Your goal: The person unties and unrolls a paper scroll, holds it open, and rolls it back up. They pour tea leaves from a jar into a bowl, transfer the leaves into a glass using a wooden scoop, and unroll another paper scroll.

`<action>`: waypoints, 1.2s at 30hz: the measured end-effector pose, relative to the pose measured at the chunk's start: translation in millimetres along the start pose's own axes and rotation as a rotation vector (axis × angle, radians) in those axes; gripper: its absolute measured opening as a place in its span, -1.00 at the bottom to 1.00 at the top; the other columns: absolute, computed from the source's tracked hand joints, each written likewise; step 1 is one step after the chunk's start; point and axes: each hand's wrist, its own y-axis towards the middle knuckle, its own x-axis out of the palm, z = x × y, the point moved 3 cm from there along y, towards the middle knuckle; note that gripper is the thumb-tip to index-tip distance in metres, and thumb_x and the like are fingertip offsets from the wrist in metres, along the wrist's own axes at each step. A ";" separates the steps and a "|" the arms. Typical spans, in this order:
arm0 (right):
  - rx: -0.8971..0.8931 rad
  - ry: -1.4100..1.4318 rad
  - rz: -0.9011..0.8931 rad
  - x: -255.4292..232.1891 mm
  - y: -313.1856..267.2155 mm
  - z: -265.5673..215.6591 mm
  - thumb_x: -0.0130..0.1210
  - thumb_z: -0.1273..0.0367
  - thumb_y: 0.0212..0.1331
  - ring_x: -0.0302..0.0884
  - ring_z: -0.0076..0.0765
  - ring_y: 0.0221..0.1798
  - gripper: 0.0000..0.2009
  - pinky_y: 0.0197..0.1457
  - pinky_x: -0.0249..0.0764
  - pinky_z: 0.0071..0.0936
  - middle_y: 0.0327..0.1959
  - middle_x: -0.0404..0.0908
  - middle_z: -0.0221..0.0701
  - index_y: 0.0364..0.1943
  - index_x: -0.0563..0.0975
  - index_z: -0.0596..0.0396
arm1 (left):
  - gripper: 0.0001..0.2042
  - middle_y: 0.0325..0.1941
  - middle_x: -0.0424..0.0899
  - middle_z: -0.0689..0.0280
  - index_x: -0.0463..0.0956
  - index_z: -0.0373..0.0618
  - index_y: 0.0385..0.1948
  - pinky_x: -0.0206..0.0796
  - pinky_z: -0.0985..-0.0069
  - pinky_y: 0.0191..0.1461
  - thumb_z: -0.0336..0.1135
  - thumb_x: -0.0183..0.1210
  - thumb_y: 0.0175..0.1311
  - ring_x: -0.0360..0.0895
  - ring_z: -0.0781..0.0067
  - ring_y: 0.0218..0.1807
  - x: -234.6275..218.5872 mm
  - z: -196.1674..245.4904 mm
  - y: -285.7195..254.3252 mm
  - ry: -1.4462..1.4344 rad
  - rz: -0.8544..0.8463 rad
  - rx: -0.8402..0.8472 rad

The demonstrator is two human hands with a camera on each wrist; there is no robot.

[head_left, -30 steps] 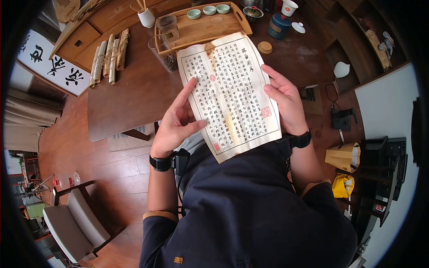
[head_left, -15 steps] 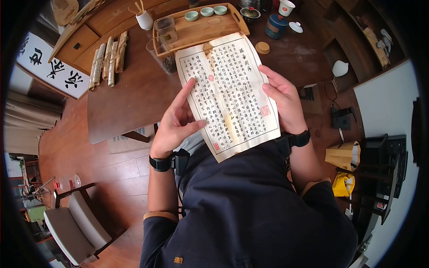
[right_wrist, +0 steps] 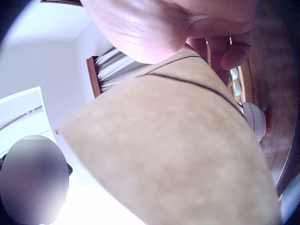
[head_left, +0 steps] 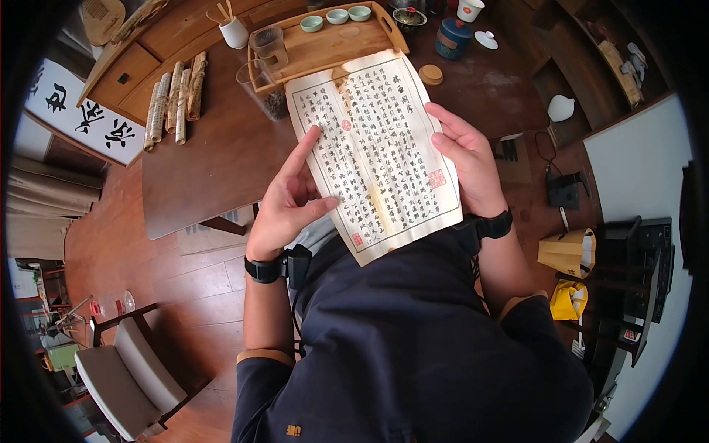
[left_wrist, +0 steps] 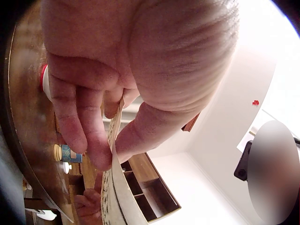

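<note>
A cream calligraphy sheet with columns of black characters, a thin dark border, red seals and brown stains is held up before the person's torso, its top edge overlapping the wooden tray in the head view. At its left edge, the left hand pinches it between thumb and fingers. The right hand grips the right edge, thumb on the written face and fingers behind. In the left wrist view the paper runs edge-on between thumb and fingers. Its blank back fills much of the right wrist view, below the right hand.
Behind the sheet, the dark table bears a wooden tray with green cups, clear glasses, a white brush holder, several rolled scrolls, a blue jar and a round wooden lid. A chair stands left.
Both hands keep hold of the sheet, which stays nearly still. The table and the items on it have shifted slightly left and up in the head view.
</note>
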 end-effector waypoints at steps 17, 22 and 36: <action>-0.016 0.004 0.010 0.2 -0.5 0.3 -0.04 0.58 0.41 0.62 -0.47 0.12 -0.56 0.21 0.51 -0.51 0.17 0.64 -0.18 0.37 0.39 0.26 | -0.06 0.56 0.21 0.09 -0.10 -0.20 0.58 0.40 0.48 0.27 -0.81 0.19 0.12 0.52 0.45 0.25 -0.7 0.1 -0.7 0.040 0.011 0.020; -0.015 0.009 0.007 -0.1 -1.4 -0.4 -0.04 0.58 0.41 0.62 -0.47 0.12 -0.56 0.22 0.51 -0.51 0.18 0.63 -0.18 0.37 0.39 0.27 | -0.06 0.55 0.23 0.09 -0.10 -0.20 0.58 0.40 0.47 0.28 -0.81 0.19 0.12 0.52 0.44 0.25 -0.1 -0.3 -0.7 0.049 0.014 0.015; -0.077 0.005 0.017 4.9 -6.4 -6.8 -0.03 0.58 0.41 0.62 -0.47 0.11 -0.56 0.21 0.49 -0.52 0.14 0.66 -0.19 0.36 0.39 0.27 | -0.08 0.54 0.24 0.09 -0.10 -0.21 0.57 0.37 0.47 0.31 -0.80 0.19 0.14 0.51 0.43 0.28 -0.7 -1.4 -0.7 0.067 0.018 0.013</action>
